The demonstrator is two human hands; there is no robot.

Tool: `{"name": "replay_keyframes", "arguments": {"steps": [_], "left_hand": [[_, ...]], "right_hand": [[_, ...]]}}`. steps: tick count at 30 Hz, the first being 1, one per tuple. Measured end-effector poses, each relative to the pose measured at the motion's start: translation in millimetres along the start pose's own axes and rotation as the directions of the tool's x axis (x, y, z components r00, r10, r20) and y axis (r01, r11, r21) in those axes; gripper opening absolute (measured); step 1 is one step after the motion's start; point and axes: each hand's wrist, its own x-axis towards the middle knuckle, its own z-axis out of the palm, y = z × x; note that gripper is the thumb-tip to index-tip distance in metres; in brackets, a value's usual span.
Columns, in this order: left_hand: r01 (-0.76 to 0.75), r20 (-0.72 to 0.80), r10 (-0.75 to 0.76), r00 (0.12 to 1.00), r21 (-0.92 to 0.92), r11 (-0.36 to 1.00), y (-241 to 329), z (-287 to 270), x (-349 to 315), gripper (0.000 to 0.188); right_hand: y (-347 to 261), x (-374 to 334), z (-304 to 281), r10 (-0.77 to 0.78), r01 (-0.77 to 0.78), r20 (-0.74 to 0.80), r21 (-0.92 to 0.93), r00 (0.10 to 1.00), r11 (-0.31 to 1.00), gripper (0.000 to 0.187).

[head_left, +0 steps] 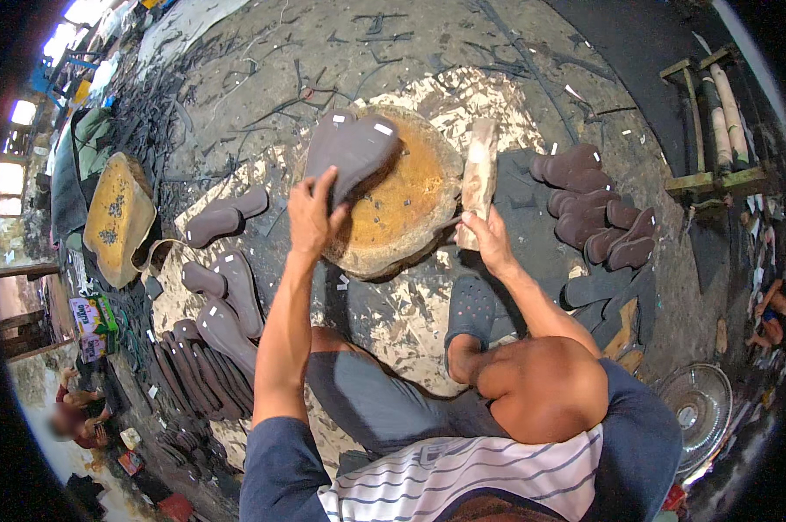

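Observation:
A round wooden chopping block (423, 196) stands on the floor before me, its top worn yellow-orange. Over its left side my left hand (314, 213) is closed on the narrow end of a dark brown shoe sole (367, 155) with a small white label. A second brown sole (327, 132) lies partly behind it; whether my fingers hold that one too, I cannot tell. To the right of the block, my right hand (490, 241) is wrapped round the lower end of a pale, rough wooden club (481, 165), held roughly upright in the picture.
Brown soles lie at the left (227, 313), with a row of soles (197, 374) nearer me; more soles (584, 204) are at the right. A wooden slab (119, 217) stands far left, a fan (693, 418) lower right. Dark scraps litter the floor. A person (84, 418) is lower left.

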Motion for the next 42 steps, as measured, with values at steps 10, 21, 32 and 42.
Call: {"name": "replay_keyframes", "arguments": {"steps": [10,21,32,42], "left_hand": [[-0.04,0.038,0.038,0.999,0.036,0.999,73,23,-80,0.063],[0.176,0.211,-0.075,0.975,-0.515,0.839,155,24,-58,0.023],[0.337,-0.036,-0.374,0.927,-0.355,0.872,-93,-5,61,0.032],[0.399,0.136,-0.602,0.787,-0.856,0.328,8,7,38,0.033]], "right_hand": [[-24,14,3,-0.059,0.074,0.127,-0.111,0.99,0.991,0.041],[-33,1,26,-0.032,0.198,0.315,-0.512,0.949,0.836,0.058],[8,6,24,-0.009,0.028,0.069,-0.273,0.998,0.962,0.046],[-22,17,31,0.026,-0.016,0.149,-0.069,0.988,0.997,0.039]]}}
